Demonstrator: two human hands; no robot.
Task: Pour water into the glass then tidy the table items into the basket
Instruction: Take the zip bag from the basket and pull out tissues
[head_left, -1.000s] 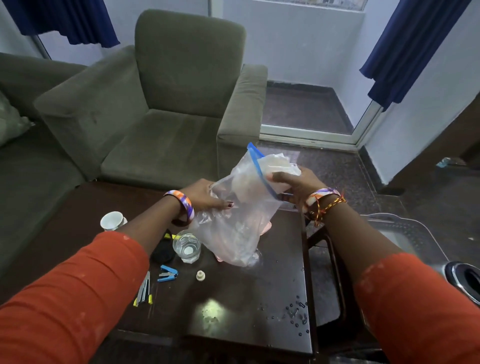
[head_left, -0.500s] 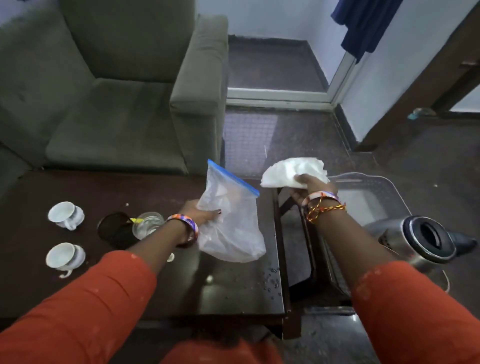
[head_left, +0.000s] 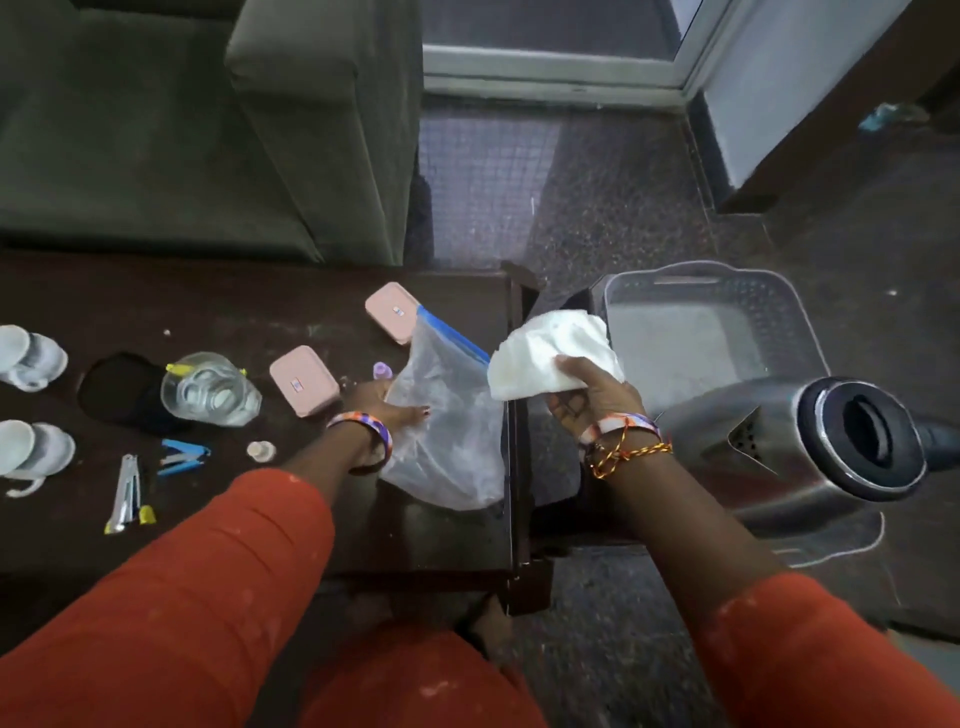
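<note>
My right hand (head_left: 587, 400) grips a crumpled white cloth (head_left: 550, 353) in the air, just left of the clear plastic basket (head_left: 789, 322) on the floor. My left hand (head_left: 387, 410) holds a clear zip bag with a blue seal (head_left: 447, 410) down on the dark table's right end. A glass of water (head_left: 210, 389) stands left of that hand. Two pink boxes (head_left: 304, 379) (head_left: 392, 309) lie near the bag.
A steel kettle (head_left: 810, 447) sits in the basket's near end. On the dark table (head_left: 234, 306) are two white cups (head_left: 31, 356) (head_left: 34, 452), a black coaster (head_left: 122, 389), blue clips (head_left: 182, 457), pens (head_left: 127, 491) and a small cap (head_left: 260, 449). A green armchair (head_left: 291, 130) stands behind.
My right hand has drawn the white cloth out of the bag and carried it right, toward the basket. My left hand has lowered the bag onto the table. The view has tilted down.
</note>
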